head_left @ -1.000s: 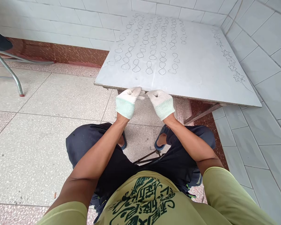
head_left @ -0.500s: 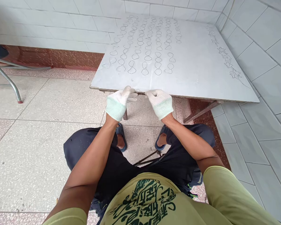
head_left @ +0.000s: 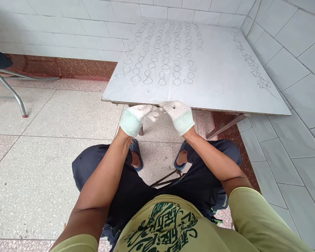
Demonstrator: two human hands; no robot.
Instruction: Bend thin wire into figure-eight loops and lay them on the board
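Wire (head_left: 154, 102), one piece, thin, bent: at the near edge of the table, between the fingertips of both hands. Right hand (head_left: 174, 109), white glove with pale green cuff: thumb and fingertips pinched together on the wire. Left hand (head_left: 143, 114), matching glove: fingers part-curled, thumb laid over them, tips at the wire; whether it grips cannot be told. Both hands hide short stretches of the table's front edge. Figure-eights (head_left: 176, 81), many, of thin dark line: laid flat in several columns on the left and middle of the table, the far ones too small to count. Stars (head_left: 263, 84), linked in a chain: along the right side, with a loose tail running toward the near right corner. Table (head_left: 220, 92): flat grey-white top, set into the room's corner, a slanting brown leg (head_left: 227, 126) below at right. Walls (head_left: 99, 33): pale tile, dark joints; a thin cord (head_left: 256, 17) hangs near the corner. Skirting (head_left: 76, 68): red-brown, mottled. Floor (head_left: 49, 175): speckled slabs, pinkish bands, dark specks. Chair (head_left: 17, 98), at far left, partly in view: bent metal leg with red foot, dark item (head_left: 0, 57) above. Person: seated, dark trousers (head_left: 91, 164), green printed shirt (head_left: 212, 227), blue sandals (head_left: 137, 154); dark metal bars (head_left: 165, 178) between the legs.
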